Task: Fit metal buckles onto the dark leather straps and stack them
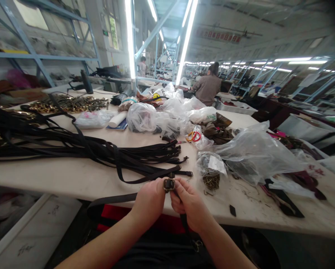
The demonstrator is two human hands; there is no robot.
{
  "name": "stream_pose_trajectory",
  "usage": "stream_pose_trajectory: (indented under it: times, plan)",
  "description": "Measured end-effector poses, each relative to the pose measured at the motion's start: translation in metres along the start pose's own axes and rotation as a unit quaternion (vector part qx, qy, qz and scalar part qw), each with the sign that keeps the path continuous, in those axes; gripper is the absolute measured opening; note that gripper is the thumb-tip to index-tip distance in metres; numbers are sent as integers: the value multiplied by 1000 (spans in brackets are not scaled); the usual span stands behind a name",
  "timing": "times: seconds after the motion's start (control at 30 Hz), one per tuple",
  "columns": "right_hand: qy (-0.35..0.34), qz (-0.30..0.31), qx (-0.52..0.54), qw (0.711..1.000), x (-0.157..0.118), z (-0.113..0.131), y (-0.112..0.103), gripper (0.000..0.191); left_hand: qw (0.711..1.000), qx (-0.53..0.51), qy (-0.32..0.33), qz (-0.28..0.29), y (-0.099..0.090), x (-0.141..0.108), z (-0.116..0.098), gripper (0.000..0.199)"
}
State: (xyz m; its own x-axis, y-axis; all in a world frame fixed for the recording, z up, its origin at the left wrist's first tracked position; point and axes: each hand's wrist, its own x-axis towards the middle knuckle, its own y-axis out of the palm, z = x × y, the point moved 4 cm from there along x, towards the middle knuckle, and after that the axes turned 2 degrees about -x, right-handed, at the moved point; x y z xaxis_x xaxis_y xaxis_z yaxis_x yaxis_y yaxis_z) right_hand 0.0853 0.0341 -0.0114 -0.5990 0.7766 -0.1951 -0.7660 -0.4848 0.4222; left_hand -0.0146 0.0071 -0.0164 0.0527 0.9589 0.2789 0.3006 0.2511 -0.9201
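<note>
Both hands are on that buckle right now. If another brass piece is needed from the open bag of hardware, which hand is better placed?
Right, probably. The right hand is on the side of the buckle nearer the hardware bag; the left hand would have to cross over.

Straps (86, 149) left on table (58, 175); bags (251, 153) right.

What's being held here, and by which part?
Both hands, left hand and right hand, pinch a small metal buckle by its sides; a dark strap runs from it.
</note>
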Motion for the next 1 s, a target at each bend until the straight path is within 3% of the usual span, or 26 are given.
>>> stream_pose_trajectory:
  times: [0.17,0.4,0.53,0.67,0.73,0.83,0.9,0.93,1.0]
  plan:
    - [-84,-16,-76,993,-3,3,-4,32,999,-33,-5,39,-4,1,-4,20]
    - [-202,-29,-189,961,-16,11,-11,28,984,-140,-7,106,-15,-3,-16,23]
    - [-178,-62,-195,963,-18,15,-10,33,981,-153,-11,119,-16,-7,-19,23]
    - [-124,-20,-266,956,-17,18,-7,35,985,-112,-10,130,-11,-12,-14,26]
    - [-126,-3,-293,948,-20,23,-9,27,987,-120,10,110,-20,-14,-14,24]
    - [-141,-1,-255,957,-27,32,-14,14,978,-206,-6,16,-51,-14,-11,33]
    - [-158,26,-231,960,-29,35,-13,9,936,-342,-73,40,-62,-14,-7,27]
    - [-172,44,-229,957,-30,36,-10,8,893,-428,-114,84,-62,-15,-6,24]
    - [-203,68,-245,946,-32,36,-2,6,775,-584,-178,161,-54,-16,-8,24]
